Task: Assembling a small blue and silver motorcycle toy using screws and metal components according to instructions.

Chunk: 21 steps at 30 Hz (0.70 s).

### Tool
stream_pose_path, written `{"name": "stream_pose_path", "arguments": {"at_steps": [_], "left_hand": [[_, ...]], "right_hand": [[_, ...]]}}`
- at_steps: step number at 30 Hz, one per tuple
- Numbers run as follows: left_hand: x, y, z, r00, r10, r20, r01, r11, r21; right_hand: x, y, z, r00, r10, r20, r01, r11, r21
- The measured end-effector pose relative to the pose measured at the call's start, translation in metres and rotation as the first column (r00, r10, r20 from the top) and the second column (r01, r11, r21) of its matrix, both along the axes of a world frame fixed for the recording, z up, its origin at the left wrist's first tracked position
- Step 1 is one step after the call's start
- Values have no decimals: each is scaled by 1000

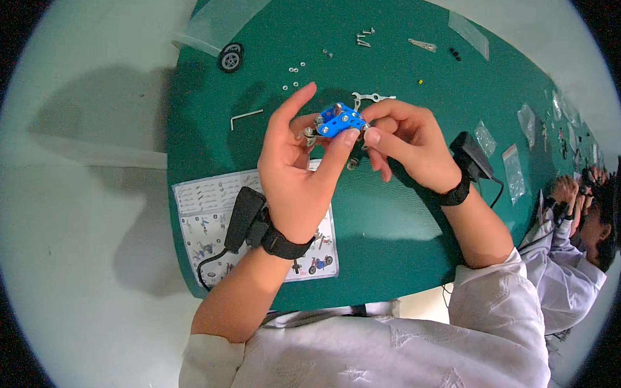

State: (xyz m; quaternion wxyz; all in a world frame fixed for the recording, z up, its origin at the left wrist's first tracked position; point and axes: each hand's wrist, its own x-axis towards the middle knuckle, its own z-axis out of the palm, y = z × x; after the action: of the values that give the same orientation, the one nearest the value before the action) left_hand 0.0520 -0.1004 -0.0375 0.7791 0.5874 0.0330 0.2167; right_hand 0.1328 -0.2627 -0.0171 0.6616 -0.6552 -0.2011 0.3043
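Note:
Above the green table, my left hand (pixel 299 173) grips a small blue model assembly (pixel 340 120) with metal screws and silver parts on it. Its thumb presses the lower edge, and the index finger points up free of the piece. At the assembly's right end my right hand (pixel 415 144) pinches with thumb and index finger, closed on a small metal fastener (pixel 366 127) that the fingertips partly hide. Just behind the assembly lies a flat silver wrench (pixel 375 98). A small round metal part (pixel 353 164) shows below the hands; whether it is attached cannot be made out.
An instruction sheet (pixel 194 193) lies under my left forearm. Around are a hex key (pixel 247 116), black wheels (pixel 231 58), nuts (pixel 293 69), screws (pixel 363 40), metal strips (pixel 422 45) and plastic bags (pixel 513 174). Another person (pixel 572 251) sits at the right.

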Motion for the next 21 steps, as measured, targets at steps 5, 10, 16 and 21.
{"name": "stream_pose_path", "arguments": {"at_steps": [5,10,16,21], "left_hand": [[3,5,-2,999,-48,12,47,995,86],[6,10,-10,999,22,50,-30,983,181],[6,6,-2,997,-80,7,80,996,-29],[3,8,1,984,-172,-44,169,983,-68]], "right_hand": [[-6,4,-5,988,28,-149,-6,990,143],[-4,-1,1,926,179,-332,-127,977,173],[-2,-3,-5,859,275,-432,-167,948,270],[0,-5,-7,770,418,-482,-246,892,379]]}}
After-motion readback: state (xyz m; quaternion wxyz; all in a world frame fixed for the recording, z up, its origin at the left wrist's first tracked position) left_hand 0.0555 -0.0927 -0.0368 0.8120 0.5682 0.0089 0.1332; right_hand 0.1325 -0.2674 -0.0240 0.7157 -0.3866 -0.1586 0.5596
